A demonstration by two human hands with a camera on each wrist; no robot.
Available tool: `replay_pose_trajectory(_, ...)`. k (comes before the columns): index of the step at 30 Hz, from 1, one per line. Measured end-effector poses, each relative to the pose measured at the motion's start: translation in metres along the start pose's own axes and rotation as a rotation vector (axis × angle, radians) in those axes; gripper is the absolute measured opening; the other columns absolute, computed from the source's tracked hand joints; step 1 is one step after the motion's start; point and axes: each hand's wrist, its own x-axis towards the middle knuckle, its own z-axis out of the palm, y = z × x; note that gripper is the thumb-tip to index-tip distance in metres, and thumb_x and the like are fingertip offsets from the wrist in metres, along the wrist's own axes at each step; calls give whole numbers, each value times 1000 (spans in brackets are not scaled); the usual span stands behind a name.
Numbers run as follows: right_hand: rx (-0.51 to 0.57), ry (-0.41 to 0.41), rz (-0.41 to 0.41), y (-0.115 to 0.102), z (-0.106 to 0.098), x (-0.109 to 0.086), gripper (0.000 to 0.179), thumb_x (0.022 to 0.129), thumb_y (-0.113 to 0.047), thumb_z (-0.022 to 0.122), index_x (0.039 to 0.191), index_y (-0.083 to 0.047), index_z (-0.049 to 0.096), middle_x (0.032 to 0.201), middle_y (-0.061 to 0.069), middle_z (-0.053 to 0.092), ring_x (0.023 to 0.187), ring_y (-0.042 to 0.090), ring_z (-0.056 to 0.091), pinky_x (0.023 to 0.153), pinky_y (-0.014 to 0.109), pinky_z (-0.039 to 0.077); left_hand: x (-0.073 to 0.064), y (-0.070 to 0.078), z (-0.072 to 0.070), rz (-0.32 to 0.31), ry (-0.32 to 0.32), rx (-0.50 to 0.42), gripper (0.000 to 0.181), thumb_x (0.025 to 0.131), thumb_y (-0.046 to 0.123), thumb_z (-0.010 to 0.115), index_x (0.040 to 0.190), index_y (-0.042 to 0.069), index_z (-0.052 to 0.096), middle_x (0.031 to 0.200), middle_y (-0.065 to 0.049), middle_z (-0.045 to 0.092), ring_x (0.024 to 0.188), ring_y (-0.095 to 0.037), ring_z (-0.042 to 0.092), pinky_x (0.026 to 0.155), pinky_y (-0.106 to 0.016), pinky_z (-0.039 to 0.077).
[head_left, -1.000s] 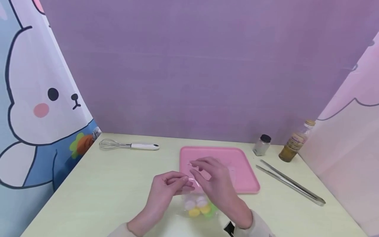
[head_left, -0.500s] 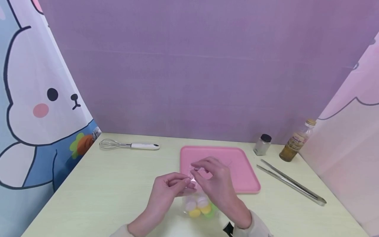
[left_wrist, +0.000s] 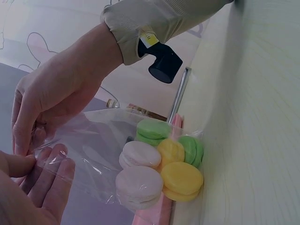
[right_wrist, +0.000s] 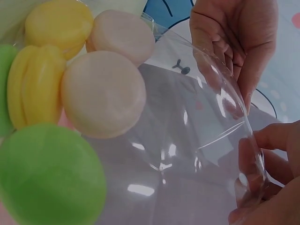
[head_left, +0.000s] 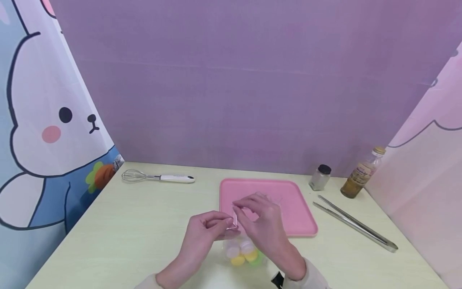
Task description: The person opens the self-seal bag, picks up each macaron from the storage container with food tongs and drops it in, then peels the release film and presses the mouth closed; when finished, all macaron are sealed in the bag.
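A clear plastic bag (right_wrist: 187,140) bulges at its bottom with green, yellow and pale pink macarons (left_wrist: 182,179). In the left wrist view the filled end of the bag is close to the table, beyond which the tray's edge shows. My left hand (head_left: 206,232) pinches the bag's top edge between thumb and fingers, the other fingers spread behind the film. Opposite it, my right hand (head_left: 265,222) pinches the same edge with thumb and fingertips. The bag's mouth lies between the two hands, with bright glints on the film.
A pink tray (head_left: 297,220) lies just behind the hands. At the far left rests a whisk (head_left: 159,177). Metal tongs (head_left: 355,224), a black-capped jar (head_left: 319,178) and a corked bottle (head_left: 361,173) are on the right, and a purple screen stands behind the table.
My right thumb and fingertips have come closer together on the bag's edge. The glinting film between the hands has shifted slightly; both hands stay nearly in place.
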Motion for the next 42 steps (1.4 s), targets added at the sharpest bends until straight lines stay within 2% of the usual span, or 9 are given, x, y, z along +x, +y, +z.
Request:
replay_pose_trajectory(7, -20, -22, 3, 1, -1, -2, 20, 74, -3, 87, 92, -7, 78, 87, -3, 73, 80, 9, 66, 76, 34, 51, 0, 0, 1, -3, -7, 1, 19, 93, 5, 71, 104, -10, 70, 93, -22, 74, 83, -31, 75, 80, -39, 59)
replay_pose_trajectory(14, -42, -15, -6, 0, -2, -2, 20, 74, 1, 87, 90, -7, 78, 84, -5, 72, 77, 8, 65, 73, 34, 51, -1, 0, 1, 11, -38, -33, 21, 95, 7, 70, 105, -12, 68, 96, -29, 72, 86, -33, 74, 82, -41, 58)
replay_pose_trajectory(21, -33, -15, -10, 1, -1, -2, 13, 77, -1, 85, 86, -8, 78, 82, -4, 73, 75, 8, 65, 71, 31, 51, -2, 0, 2, 14, -33, -33, 22, 94, 6, 69, 106, -12, 68, 95, -25, 73, 86, -34, 74, 82, -41, 58)
replay_pose_trajectory(27, -22, -11, 5, 1, 0, -3, 12, 78, -1, 83, 85, -9, 78, 82, -5, 73, 75, 7, 64, 75, 35, 53, -2, 1, 2, -3, -19, -20, 23, 94, 8, 72, 106, -11, 69, 95, -22, 74, 86, -34, 74, 83, -39, 58)
replay_pose_trajectory(36, 11, 19, 44, -1, 0, -3, 8, 81, -3, 82, 85, -9, 78, 84, -5, 74, 77, 7, 66, 80, 38, 53, -2, 1, 1, 11, -35, -11, 25, 95, 10, 71, 107, -11, 68, 95, -21, 74, 86, -33, 74, 83, -40, 58)
replay_pose_trajectory(42, 38, 74, 79, -3, 1, -3, 9, 82, -2, 81, 85, -10, 79, 83, -7, 74, 74, 8, 64, 73, 30, 49, -2, 1, 1, 14, -50, -3, 26, 95, 11, 70, 107, -12, 67, 95, -21, 74, 87, -33, 74, 84, -40, 58)
